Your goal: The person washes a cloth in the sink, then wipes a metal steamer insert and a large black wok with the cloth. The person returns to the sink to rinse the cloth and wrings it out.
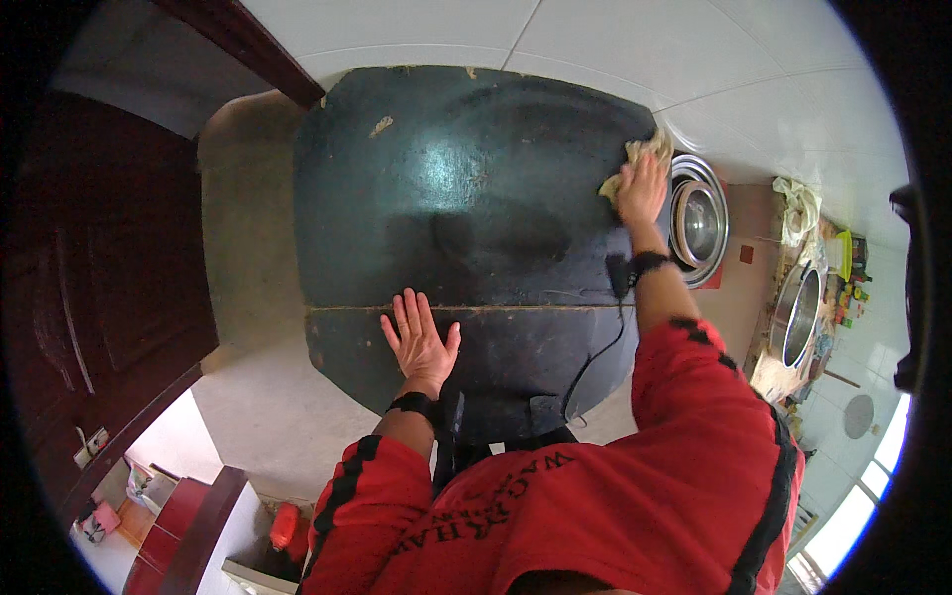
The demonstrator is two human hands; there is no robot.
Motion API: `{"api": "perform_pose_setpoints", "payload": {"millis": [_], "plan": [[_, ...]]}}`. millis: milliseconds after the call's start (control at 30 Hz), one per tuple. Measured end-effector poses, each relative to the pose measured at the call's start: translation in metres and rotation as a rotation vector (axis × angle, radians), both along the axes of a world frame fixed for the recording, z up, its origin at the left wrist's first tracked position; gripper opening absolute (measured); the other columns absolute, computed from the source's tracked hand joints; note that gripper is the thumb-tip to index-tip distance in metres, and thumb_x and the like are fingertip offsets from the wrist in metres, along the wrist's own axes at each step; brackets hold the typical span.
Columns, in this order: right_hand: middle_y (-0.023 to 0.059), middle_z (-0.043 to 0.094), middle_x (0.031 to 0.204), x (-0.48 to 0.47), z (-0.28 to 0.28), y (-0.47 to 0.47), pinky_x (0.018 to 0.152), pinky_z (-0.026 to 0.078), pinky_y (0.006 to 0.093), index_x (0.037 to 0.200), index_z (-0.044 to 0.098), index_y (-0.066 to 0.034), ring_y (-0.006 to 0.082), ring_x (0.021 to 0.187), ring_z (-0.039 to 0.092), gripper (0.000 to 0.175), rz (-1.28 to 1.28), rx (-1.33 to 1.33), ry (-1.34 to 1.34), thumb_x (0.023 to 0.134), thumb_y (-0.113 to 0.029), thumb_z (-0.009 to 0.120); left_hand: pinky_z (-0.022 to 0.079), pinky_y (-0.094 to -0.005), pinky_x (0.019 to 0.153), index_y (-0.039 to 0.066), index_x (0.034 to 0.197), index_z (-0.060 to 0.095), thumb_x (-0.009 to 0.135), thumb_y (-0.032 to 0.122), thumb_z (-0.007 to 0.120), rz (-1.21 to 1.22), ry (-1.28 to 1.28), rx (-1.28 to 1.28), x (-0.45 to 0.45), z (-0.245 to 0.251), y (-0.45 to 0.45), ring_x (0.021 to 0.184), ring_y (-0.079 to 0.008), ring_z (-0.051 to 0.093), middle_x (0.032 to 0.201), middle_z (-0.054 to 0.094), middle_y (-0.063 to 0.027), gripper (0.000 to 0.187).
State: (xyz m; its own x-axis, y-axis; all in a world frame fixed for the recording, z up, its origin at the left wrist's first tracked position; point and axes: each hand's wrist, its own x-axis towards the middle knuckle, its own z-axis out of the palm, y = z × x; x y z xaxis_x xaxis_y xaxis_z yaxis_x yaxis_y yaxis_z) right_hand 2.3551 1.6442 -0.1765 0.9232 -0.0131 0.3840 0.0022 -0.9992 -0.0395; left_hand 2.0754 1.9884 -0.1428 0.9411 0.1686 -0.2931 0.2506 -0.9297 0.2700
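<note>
A dark tabletop (pixel 476 245) with a seam across it and worn, chipped spots lies before me. My right hand (pixel 641 190) is at its far right edge, pressed on a crumpled yellowish cloth (pixel 654 149) that reaches over the edge near the wall. Flat on the table's near part, by the seam, rests my left hand (pixel 422 338), fingers spread and empty. A black device with a cable (pixel 595 361) lies by my right wrist, its cable running towards the near edge. Each wrist wears a black band.
Nested metal basins (pixel 698 223) stand just beyond the table's right edge. Farther right, a counter holds a large metal pot (pixel 796 316), a pale plastic bag (pixel 799 212) and small containers. A tiled wall (pixel 595 44) borders the far side. A dark wooden door (pixel 111 253) is at left.
</note>
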Motion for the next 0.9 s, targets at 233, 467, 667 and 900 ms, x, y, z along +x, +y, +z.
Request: {"api": "perform_pose_setpoints", "payload": {"millis": [233,467,667,900], "plan": [[0.0171,0.046,0.14,0.02,0.018,0.002,0.11,0.028,0.0463,0.138,0.043,-0.0058,0.0358,0.131,0.041,0.057,0.221,-0.095,0.24,0.09,-0.034,0.055,0.0,-0.0546,0.114,-0.001,0.145,0.026,0.089,0.048,0.05,0.001,-0.015,-0.046,-0.001,-0.003,0.001,0.145,-0.0342,0.01,0.155,0.017,-0.0169,0.078],[0.0153,0.055,0.121,0.09,0.006,0.141,0.097,0.038,0.0467,0.113,0.06,-0.0048,0.0324,0.115,0.05,0.046,0.054,-0.07,0.206,0.087,-0.043,0.055,0.0,-0.0534,0.115,-0.001,0.145,0.025,0.089,0.049,0.05,-0.014,-0.041,0.0,-0.002,-0.003,-0.001,0.145,-0.033,0.009,0.156,0.016,-0.0157,0.079],[0.0095,0.048,0.133,0.029,0.024,0.365,0.105,0.029,0.0429,0.126,0.05,-0.0082,0.0277,0.129,0.037,0.048,0.833,0.105,0.346,0.087,-0.036,0.058,0.003,-0.0549,0.114,0.001,0.145,0.028,0.087,0.05,0.053,0.008,-0.051,0.01,0.001,-0.001,-0.001,0.144,-0.0331,0.012,0.155,0.018,-0.0154,0.08],[0.0129,0.05,0.134,0.018,0.046,0.225,0.109,0.029,0.044,0.136,0.046,-0.01,0.0323,0.129,0.039,0.052,0.794,-0.062,0.45,0.088,-0.03,0.055,0.004,-0.0552,0.114,-0.001,0.144,0.03,0.087,0.049,0.054,0.011,-0.055,-0.033,0.0,-0.004,0.0,0.144,-0.0344,0.014,0.154,0.021,-0.0176,0.079]]}}
